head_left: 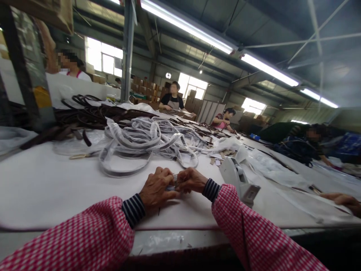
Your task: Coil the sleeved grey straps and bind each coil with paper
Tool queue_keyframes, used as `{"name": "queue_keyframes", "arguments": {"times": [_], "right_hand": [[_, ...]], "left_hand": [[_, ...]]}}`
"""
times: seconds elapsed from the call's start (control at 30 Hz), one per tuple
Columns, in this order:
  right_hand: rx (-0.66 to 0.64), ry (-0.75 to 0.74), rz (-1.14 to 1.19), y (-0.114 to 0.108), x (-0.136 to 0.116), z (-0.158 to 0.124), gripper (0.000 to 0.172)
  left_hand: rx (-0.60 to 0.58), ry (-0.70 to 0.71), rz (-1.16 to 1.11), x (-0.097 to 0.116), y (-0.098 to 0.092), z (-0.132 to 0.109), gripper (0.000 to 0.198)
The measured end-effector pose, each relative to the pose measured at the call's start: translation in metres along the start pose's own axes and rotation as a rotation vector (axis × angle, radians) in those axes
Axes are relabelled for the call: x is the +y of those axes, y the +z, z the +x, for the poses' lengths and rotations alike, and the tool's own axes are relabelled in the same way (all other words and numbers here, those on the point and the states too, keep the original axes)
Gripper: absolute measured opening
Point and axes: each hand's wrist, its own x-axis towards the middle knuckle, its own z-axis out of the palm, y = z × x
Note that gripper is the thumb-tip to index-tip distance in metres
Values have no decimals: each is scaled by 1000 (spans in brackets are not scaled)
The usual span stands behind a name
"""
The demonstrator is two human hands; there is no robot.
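Close together over the white tabletop (pixel 84 203), my left hand (pixel 158 188) and my right hand (pixel 191 180) meet on a small pale, shiny piece (pixel 170 187) that is mostly covered by the fingers. The left fingers press on it from one side, and the right fingers are curled in a pinch at its other side. What the piece is cannot be made out. Just beyond the hands lies a tangled heap of grey straps in clear plastic (pixel 135 141). To the right of my right hand is a pale grey tape dispenser (pixel 231 174).
Dark brown straps (pixel 90 109) are piled at the far left, behind a metal post (pixel 35 86). A slim yellowish tool (pixel 80 156) lies left of the heap. Clear plastic sheets (pixel 267 165) cover the right side, where another person's hand (pixel 342 199) rests. Several people work farther back.
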Motion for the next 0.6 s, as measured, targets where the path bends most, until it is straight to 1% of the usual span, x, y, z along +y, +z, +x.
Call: {"name": "queue_keyframes", "arguments": {"times": [0.07, 0.13, 0.23, 0.33, 0.4, 0.47, 0.53, 0.6], "right_hand": [[-24, 8, -45, -3, -5, -2, 21], [-69, 9, -111, -6, -12, -2, 16], [-139, -17, -246, -12, -23, -1, 7], [-161, -65, -412, -13, -33, -1, 12], [-140, -106, -528, -9, -38, -4, 14], [-90, -148, -634, -3, -39, -10, 14], [-18, -223, -801, 7, -37, -18, 16], [67, -318, -995, 18, -32, -26, 20]], "left_hand": [[-33, 54, 58, -1, 3, -1, 17], [-48, 81, 33, -3, 7, -1, 13], [-54, 101, -31, -7, 10, 1, 17], [-47, 108, -52, -9, 10, 2, 18], [-59, 116, -45, -9, 9, 2, 16], [-69, 116, -22, -7, 8, 1, 16], [-69, 110, 2, -5, 7, 1, 18], [-65, 101, 12, -4, 8, 1, 17]]}}
